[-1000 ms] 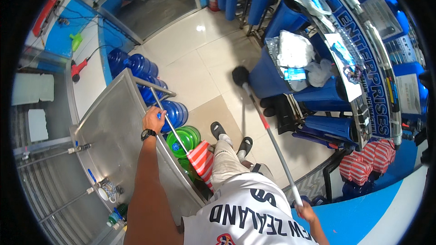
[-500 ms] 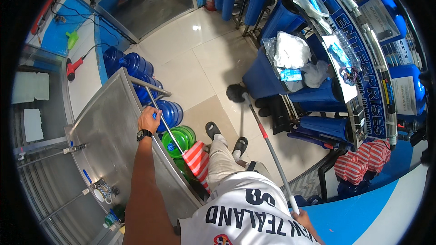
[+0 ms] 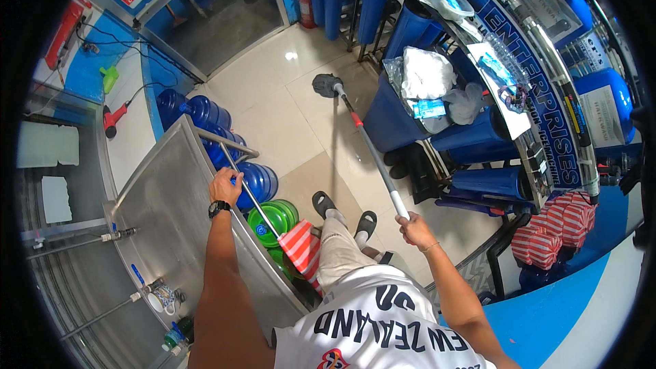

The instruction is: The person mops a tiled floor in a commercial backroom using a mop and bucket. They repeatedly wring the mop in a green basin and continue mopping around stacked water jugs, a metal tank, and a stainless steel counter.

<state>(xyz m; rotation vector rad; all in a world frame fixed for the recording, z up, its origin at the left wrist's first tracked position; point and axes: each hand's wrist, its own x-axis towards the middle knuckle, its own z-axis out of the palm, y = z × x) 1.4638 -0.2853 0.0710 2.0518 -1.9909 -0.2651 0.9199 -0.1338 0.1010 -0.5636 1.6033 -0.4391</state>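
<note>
tiling (image 3: pixel 263 116), right hand (image 3: pixel 415 230) wrapping mop (image 3: pixel 373 150), left hand (image 3: pixel 225 187) curled on table (image 3: pixel 167 188)

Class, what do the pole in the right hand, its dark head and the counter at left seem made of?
Pole: probably coated metal or plastic; smooth, grey, with red and white parts. Dark head: perhaps cloth or fibre; matt, with a fuzzy outline. Counter: likely brushed stainless steel; silvery with soft reflections.

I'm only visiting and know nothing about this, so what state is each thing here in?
Right hand: closed around the long-handled tool
Long-handled tool: slanting
Left hand: at the steel table's edge, grip unclear
Blue bin: topped with a white bundle
Fire extinguisher: upright
Slippers: worn
</note>
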